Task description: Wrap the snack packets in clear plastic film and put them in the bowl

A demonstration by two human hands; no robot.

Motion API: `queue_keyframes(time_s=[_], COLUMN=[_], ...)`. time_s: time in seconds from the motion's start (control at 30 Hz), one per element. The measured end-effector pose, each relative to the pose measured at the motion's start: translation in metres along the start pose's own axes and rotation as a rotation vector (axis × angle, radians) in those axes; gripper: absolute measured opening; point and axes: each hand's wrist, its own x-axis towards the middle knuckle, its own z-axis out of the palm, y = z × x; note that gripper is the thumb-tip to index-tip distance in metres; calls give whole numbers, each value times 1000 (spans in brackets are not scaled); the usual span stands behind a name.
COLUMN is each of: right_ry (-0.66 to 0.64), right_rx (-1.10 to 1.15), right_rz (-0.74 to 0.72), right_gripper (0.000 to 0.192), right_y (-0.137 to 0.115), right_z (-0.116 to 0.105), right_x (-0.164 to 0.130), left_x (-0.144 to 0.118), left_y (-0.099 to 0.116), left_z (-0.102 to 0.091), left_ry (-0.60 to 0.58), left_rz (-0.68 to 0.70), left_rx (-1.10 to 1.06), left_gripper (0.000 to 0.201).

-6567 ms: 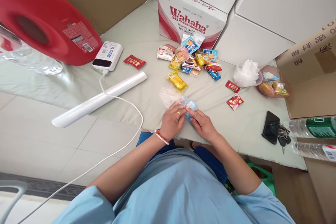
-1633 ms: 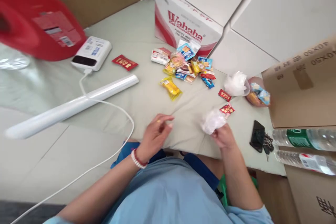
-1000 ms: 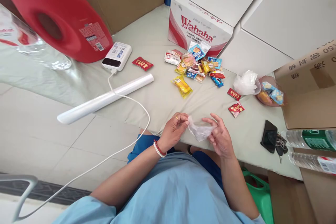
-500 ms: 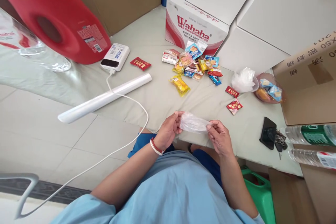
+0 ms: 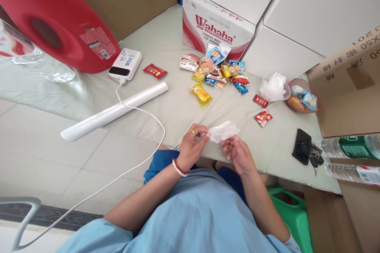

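A small clear plastic bag point(image 5: 224, 131) is pinched at its left end by my left hand point(image 5: 193, 147), which wears a ring and a bead bracelet. My right hand point(image 5: 237, 154) holds the bag's lower edge from beneath. Both hands hover over the near edge of the cloth-covered surface point(image 5: 166, 59). A heap of wrapped snacks point(image 5: 216, 70) lies farther back, with a yellow packet point(image 5: 200, 93) nearest to me. Two red packets point(image 5: 262, 115) lie to the right of the bag.
A roll of plastic bags point(image 5: 114, 110), a white power bank point(image 5: 125, 64) with its cable, a red jug point(image 5: 56, 19), a Wahaha box point(image 5: 216, 28), a pink bowl of snacks point(image 5: 303, 101), a crumpled bag point(image 5: 273, 87), a phone with keys point(image 5: 303, 151), and water bottles point(image 5: 350, 146) surround me.
The bag of snacks went to the right; my right hand took an empty clear bag. Both hands now hold it, drawn closer together than half a second ago.
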Motion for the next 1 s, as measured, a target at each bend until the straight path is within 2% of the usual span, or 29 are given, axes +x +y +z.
queue_keyframes(time_s=[0.1, 0.17, 0.3, 0.4, 0.57, 0.6, 0.67, 0.8, 1.0], right_ry=[9, 31, 17, 28, -62, -79, -78, -28, 66], right_rx=[24, 36, 25, -9, -159, -159, -113, 32, 139], right_rz=[-6, -27, -46, -102, -182, -181, -175, -140, -87], right_gripper=[44, 40, 35, 30, 25, 26, 27, 26, 27], right_y=[5, 4, -3, -5, -5, -6, -8, -13, -14], right_z=[14, 17, 9, 1, -4, -5, -8, -19, -32], right_x=[2, 5, 9, 8, 4, 3, 1, 0, 1], left_x=[-2, 0, 7, 10, 13, 14, 17, 20, 16], left_y=[-1, -2, -2, 1, 4, 5, 8, 16, 16], left_z=[4, 3, -4, -7, -1, 0, 2, -3, -7], left_ry=[-16, 24, 92, 101, -53, -64, -30, 35, -193], left_rz=[26, -7, -147, -230, -370, -407, -485, -686, -875], left_rx=[47, 17, -189, -238, -104, -91, -141, -449, -659], left_gripper=[9, 8, 18, 28, 67, 70, 64, 50, 35])
